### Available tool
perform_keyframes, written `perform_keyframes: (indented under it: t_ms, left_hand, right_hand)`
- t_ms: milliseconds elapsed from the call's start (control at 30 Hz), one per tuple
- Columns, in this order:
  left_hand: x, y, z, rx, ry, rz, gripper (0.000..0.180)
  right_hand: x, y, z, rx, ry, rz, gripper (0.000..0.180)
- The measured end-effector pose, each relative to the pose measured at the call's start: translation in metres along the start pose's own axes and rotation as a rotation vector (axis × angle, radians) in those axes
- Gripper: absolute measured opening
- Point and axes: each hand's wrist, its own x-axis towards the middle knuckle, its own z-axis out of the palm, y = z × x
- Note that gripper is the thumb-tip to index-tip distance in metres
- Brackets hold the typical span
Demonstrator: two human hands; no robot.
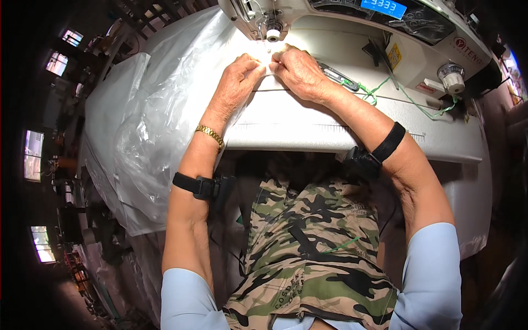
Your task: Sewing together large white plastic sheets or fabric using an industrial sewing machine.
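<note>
Head view: at the upper centre of the frame both hands meet on the white sewing table [308,129], just below the needle [269,47] of the sewing machine [385,38]. The left hand [237,82] lies knuckles up, its fingertips pinching the edge of a piece of white fabric [263,71]; the right hand [297,71] presses down on the same piece from the other side, fingers bent, so the two hands nearly touch under the needle. The fabric is pale against the pale table, and its outline is hard to tell.

A gold bracelet [210,135] sits on the left wrist, and a black strap with a small device wraps each forearm. A sheet of clear plastic [143,126] drapes over the table's left side, filling the left middle of the frame. Right of the right hand, a green thread [410,99] trails across the table toward a white knob [453,77] on the machine's body. In the lower centre, camouflage shorts [313,247] cover the person's lap.
</note>
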Motion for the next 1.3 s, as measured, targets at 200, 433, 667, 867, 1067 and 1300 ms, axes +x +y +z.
perform_keyframes:
  t_ms: [200, 433, 667, 867, 1067, 1300]
  left_hand:
    - [0.003, -0.001, 0.002, 0.024, 0.027, -0.074, 0.022]
    - [0.008, 0.0, 0.006, 0.095, 0.085, -0.083, 0.02]
    - [0.01, -0.001, 0.009, 0.104, 0.112, -0.096, 0.017]
    - [0.01, 0.0, 0.01, 0.12, 0.126, -0.093, 0.014]
    - [0.005, 0.015, 0.007, 0.587, 0.048, 0.162, 0.005]
    - [-0.008, 0.026, 0.001, 0.674, -0.046, 0.235, 0.006]
  right_hand:
    - [0.003, 0.0, 0.007, -0.038, 0.019, 0.071, 0.023]
    - [0.004, 0.004, 0.013, -0.108, 0.046, 0.076, 0.022]
    - [0.002, 0.001, 0.014, -0.095, 0.145, 0.028, 0.015]
    - [0.0, 0.0, 0.013, -0.233, 0.06, 0.01, 0.009]
    - [-0.005, -0.002, 0.014, -0.427, 0.143, -0.17, 0.012]
    - [-0.015, -0.007, 0.008, -0.526, 0.073, -0.135, 0.015]
